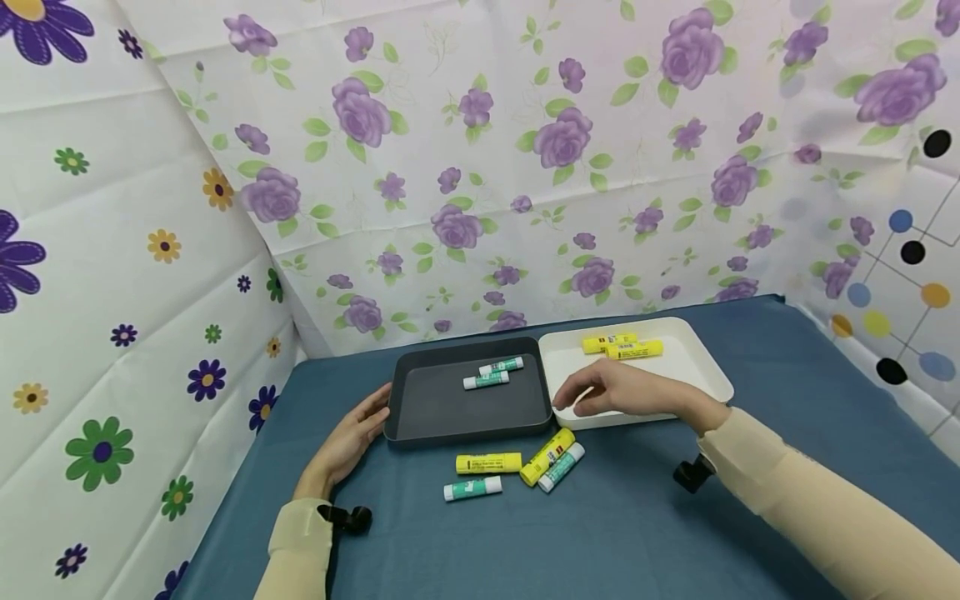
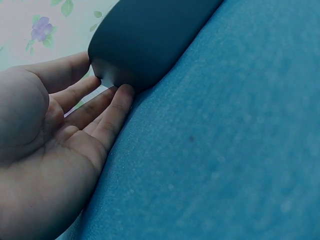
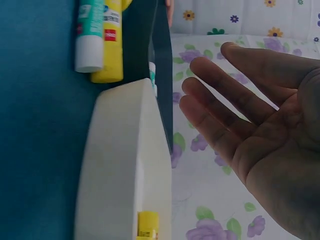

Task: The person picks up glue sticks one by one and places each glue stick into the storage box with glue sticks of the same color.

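My left hand (image 1: 352, 442) touches the left edge of the dark grey tray (image 1: 427, 425), its fingers fairly straight against the tray's corner in the left wrist view. Above the white tray (image 1: 705, 375) hovers my right hand (image 1: 618, 389), fingers loosely bent and holding nothing. Two green glue sticks (image 1: 486, 380) lie in the grey tray. Two yellow glue sticks (image 1: 634, 349) lie in the white one. In front of the trays, on the cloth, are a yellow glue stick (image 1: 488, 463), a tilted yellow one (image 1: 547, 457), a green one (image 1: 472, 488) and another green one (image 1: 561, 467).
The two trays stand side by side on a blue cloth (image 1: 420, 550) that covers the table. A flowered sheet (image 1: 457, 167) hangs behind it, and another patterned sheet (image 1: 150, 333) hangs at the left. Both wrists wear small black cameras.
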The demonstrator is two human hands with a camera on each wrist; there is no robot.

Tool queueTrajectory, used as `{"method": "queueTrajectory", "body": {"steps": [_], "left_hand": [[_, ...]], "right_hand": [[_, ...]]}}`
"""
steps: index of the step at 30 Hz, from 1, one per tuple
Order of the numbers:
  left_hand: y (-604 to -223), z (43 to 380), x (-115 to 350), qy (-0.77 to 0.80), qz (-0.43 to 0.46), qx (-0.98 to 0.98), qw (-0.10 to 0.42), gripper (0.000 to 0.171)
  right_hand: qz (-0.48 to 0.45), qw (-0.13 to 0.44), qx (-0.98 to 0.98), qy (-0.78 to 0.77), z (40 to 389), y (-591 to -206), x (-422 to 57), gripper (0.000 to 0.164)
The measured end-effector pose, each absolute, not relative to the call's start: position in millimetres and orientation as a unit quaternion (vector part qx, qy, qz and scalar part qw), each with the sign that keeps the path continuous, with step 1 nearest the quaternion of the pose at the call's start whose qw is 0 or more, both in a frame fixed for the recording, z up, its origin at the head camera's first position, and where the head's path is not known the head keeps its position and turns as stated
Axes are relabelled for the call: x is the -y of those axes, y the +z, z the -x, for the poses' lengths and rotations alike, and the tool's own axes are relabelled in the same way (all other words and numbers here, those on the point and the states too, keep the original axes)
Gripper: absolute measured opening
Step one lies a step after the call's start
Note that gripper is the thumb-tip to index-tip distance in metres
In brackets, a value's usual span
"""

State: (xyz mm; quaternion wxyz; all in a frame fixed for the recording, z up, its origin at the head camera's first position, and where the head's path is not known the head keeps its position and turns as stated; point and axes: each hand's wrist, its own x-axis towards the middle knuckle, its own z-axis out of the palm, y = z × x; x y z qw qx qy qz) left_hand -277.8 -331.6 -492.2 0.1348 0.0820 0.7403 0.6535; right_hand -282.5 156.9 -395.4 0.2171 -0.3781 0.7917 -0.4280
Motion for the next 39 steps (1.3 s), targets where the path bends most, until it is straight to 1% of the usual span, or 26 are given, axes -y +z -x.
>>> {"method": "queueTrajectory", "body": {"steps": [8, 16, 21, 29, 39], "left_hand": [[-493.1, 278.1, 331.8, 0.649, -0.083, -0.744, 0.136, 0.062], [-493.4, 277.9, 334.1, 0.647, -0.079, -0.746, 0.136, 0.063], [-494.0, 279.0, 332.8, 0.648, -0.083, -0.745, 0.135, 0.063], [-494.1, 277.9, 331.5, 0.648, -0.081, -0.745, 0.136, 0.061], [-493.0, 277.8, 331.2, 0.644, -0.083, -0.748, 0.135, 0.061]], "right_hand": [[0.378, 0.226, -0.780, -0.445, 262.2, -419.2, -172.0, 0.029], [0.371, 0.225, -0.773, -0.463, 252.3, -435.1, -169.9, 0.028], [0.369, 0.216, -0.773, -0.468, 250.4, -442.7, -171.8, 0.029], [0.372, 0.218, -0.770, -0.471, 252.1, -454.0, -174.0, 0.028], [0.373, 0.215, -0.773, -0.465, 252.9, -459.7, -173.0, 0.028]]}}
